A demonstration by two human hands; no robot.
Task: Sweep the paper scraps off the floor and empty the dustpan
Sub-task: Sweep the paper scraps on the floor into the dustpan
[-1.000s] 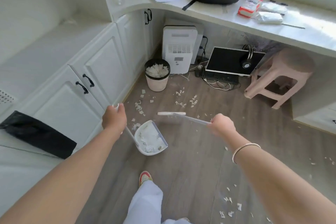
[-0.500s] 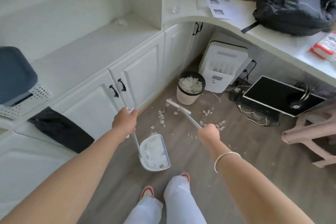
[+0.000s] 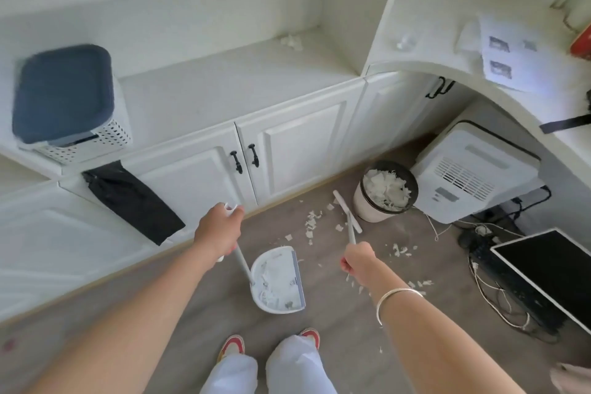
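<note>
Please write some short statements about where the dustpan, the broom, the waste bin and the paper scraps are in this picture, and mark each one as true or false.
1. The white long-handled dustpan holds paper scraps. True.
2. The round waste bin is empty. False: it is full of white paper.
3. The left hand grips the dustpan's handle. True.
4. The right hand is free. False: it holds the white broom.
5. The grey wooden floor is swept clean. False: scraps remain.
</note>
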